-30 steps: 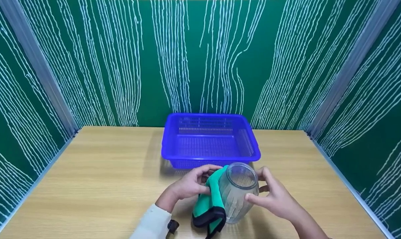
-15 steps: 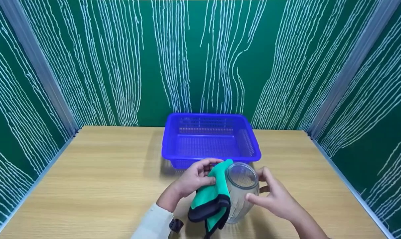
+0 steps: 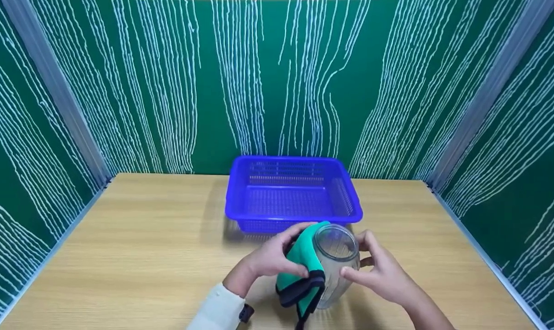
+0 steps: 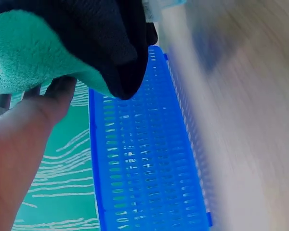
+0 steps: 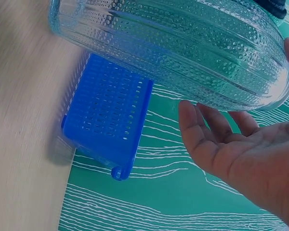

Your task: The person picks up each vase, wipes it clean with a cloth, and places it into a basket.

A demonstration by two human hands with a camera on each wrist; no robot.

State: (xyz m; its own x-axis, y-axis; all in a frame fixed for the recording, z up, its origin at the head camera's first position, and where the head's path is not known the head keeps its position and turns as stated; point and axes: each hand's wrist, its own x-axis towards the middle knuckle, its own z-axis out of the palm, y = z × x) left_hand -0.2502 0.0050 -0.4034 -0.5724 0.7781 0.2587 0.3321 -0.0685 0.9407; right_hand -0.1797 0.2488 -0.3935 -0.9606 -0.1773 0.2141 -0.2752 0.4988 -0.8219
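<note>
A clear glass jar with a round open mouth stands near the table's front, tilted slightly. My right hand holds it from the right, thumb in front and fingers behind. The right wrist view shows the ribbed, dotted glass above the curled fingers. Against the jar's left side my left hand grips a green cloth with black edging, thumb on its front. In the left wrist view the fuzzy green cloth and its black border cover part of the hand.
Just behind the jar, a blue plastic basket with slotted walls sits on the wooden table. Green panels with white wavy lines enclose the back and sides. A small black object shows at the left wrist.
My left hand has shifted right and slightly toward me, bringing the green cloth along the jar's left side. The jar and right hand stay nearly in place.
</note>
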